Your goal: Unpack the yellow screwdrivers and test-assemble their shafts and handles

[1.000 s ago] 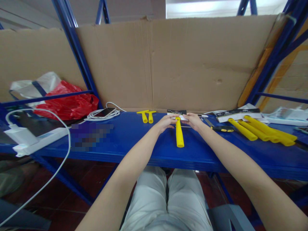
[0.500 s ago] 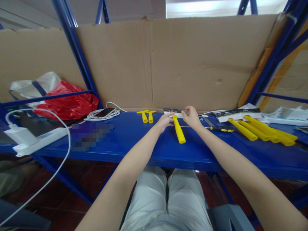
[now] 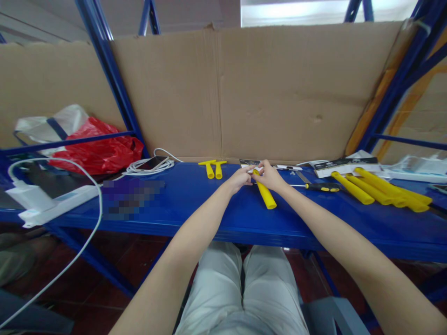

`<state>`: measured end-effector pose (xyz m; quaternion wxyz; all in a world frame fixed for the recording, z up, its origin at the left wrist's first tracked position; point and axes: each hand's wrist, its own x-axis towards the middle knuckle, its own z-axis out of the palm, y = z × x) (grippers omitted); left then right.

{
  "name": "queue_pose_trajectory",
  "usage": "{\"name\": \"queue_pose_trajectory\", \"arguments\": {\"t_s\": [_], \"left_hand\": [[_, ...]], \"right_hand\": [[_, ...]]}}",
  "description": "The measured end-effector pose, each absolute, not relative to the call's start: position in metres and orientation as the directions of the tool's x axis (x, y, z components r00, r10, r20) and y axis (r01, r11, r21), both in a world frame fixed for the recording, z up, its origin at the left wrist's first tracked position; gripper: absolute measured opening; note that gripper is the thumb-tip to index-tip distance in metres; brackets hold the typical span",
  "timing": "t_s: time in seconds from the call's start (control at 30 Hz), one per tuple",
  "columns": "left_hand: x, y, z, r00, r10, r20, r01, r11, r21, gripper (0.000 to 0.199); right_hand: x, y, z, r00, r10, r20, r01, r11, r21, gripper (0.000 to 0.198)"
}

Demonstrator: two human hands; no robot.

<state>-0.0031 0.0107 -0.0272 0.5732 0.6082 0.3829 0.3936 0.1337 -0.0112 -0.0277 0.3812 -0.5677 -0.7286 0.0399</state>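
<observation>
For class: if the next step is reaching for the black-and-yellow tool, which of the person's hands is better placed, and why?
Probably the right hand: the tool lies on that side, farther from the left hand. Both are at one yellow handle, though.

Table [image 3: 195, 214]: cardboard [image 3: 279, 93] behind | over far left: power strip [image 3: 70, 200], bag [image 3: 104, 144] behind it | left of centre: two T-pieces [image 3: 218, 170] near cardboard | centre: handle [image 3: 267, 197], far end between left hand [image 3: 240, 179] and right hand [image 3: 271, 177] | right: screwdriver [image 3: 319, 186], then handle pile [image 3: 382, 187], card [image 3: 345, 166] just behind
</observation>
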Motion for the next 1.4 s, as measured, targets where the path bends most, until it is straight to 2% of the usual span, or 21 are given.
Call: {"name": "queue_pose_trajectory", "arguments": {"t_s": [0.27,0.47,0.63,1.07,1.2,1.4], "left_hand": [[-0.004,0.010,-0.027,0.398,0.915,0.069,0.024,-0.086,0.996,0.087],[-0.004,0.010,-0.027,0.360,0.931,0.059,0.039,-0.078,0.996,0.085],[-0.005,0.010,-0.027,0.356,0.933,0.049,0.043,-0.068,0.997,0.086],[-0.007,0.004,-0.024,0.385,0.921,0.060,0.030,-0.077,0.997,0.087],[-0.007,0.000,-0.021,0.412,0.909,0.067,0.010,-0.078,0.997,0.088],[-0.007,0.000,-0.020,0.380,0.922,0.082,0.005,-0.090,0.996,0.085]], "right_hand": [[0.138,-0.005,-0.030,-0.198,0.829,0.523,0.790,0.451,-0.416,0.014],[0.139,-0.003,-0.029,-0.276,0.818,0.504,0.791,0.492,-0.365,0.025],[0.139,-0.006,-0.026,-0.253,0.863,0.438,0.824,0.429,-0.370,0.029],[0.134,-0.013,-0.021,-0.244,0.872,0.424,0.842,0.408,-0.353,0.032],[0.137,-0.013,-0.019,-0.221,0.866,0.449,0.852,0.395,-0.343,0.035],[0.152,-0.009,-0.012,-0.093,0.844,0.528,0.889,0.310,-0.338,0.038]]}}
